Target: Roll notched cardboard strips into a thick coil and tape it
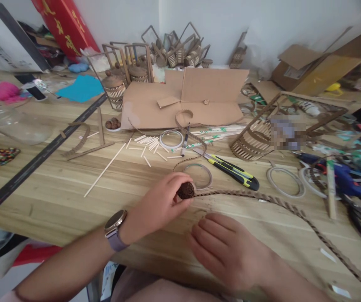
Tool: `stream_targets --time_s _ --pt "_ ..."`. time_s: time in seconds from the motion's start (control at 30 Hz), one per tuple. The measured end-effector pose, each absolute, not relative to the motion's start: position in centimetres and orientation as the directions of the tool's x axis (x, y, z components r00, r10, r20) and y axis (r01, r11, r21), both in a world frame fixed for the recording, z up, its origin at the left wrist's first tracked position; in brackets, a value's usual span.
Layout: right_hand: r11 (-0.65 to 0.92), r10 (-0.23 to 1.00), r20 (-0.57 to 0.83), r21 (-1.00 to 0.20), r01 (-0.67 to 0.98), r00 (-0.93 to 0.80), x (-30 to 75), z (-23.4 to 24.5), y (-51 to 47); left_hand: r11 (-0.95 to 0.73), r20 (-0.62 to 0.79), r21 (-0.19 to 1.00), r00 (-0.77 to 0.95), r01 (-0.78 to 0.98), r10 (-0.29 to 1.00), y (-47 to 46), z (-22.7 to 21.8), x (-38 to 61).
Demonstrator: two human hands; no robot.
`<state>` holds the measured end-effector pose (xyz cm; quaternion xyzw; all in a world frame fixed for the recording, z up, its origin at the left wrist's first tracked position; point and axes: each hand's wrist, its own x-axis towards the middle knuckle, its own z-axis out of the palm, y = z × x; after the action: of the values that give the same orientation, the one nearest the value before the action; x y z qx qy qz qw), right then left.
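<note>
My left hand (158, 205), with a watch on the wrist, is closed around a small tightly rolled coil of corrugated cardboard strip (186, 191). From the coil a long brown corrugated strip (281, 203) runs right across the wooden table (57, 188) and curves toward the front right edge. My right hand (227, 247) lies just in front of the coil, fingers together and stretched toward the strip's near end, holding nothing I can make out. A yellow-and-black utility knife (231, 170) lies just beyond the coil.
Tape rings (197, 176) (286, 181), wooden sticks (149, 144), a flat cardboard sheet (183, 100) and slatted cardboard lanterns (252, 138) (114, 90) lie further back. A black ruler (38, 159) crosses the left side. Glue gun and tools (341, 176) crowd the right.
</note>
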<state>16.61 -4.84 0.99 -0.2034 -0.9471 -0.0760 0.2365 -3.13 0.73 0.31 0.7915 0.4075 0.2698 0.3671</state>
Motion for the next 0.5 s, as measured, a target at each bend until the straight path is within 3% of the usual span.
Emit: stream_targets --time_s 0.07,0.13,0.3,0.4,0.5 --pt "0.900 0.378 0.386 0.060 0.432 -0.841 17.1 0.6 -4.3 -0.410 0.184 0.820 0.493 0.400 0.850 0.7 0.4 -3.1" --pt "0.856 0.452 0.381 0.069 0.513 -0.806 17.8 0.0 -3.4 -0.415 0.212 0.835 0.484 0.361 0.849 0.7 0.5 -3.1" --pt "0.571 0.763 0.430 -0.101 0.815 -0.482 19.0 -1.9 -0.6 -0.416 0.158 0.841 0.579 0.347 0.800 0.7 0.7 -3.1" --pt "0.536 0.798 0.429 -0.187 0.823 -0.422 18.7 -2.8 0.5 -0.416 0.072 0.820 0.650 0.394 0.757 0.7 0.6 -3.1" --pt "0.582 0.755 0.506 -0.223 0.782 -0.417 18.4 -3.3 0.8 -0.424 -0.004 0.789 0.694 0.444 0.720 0.7 0.6 -3.2"
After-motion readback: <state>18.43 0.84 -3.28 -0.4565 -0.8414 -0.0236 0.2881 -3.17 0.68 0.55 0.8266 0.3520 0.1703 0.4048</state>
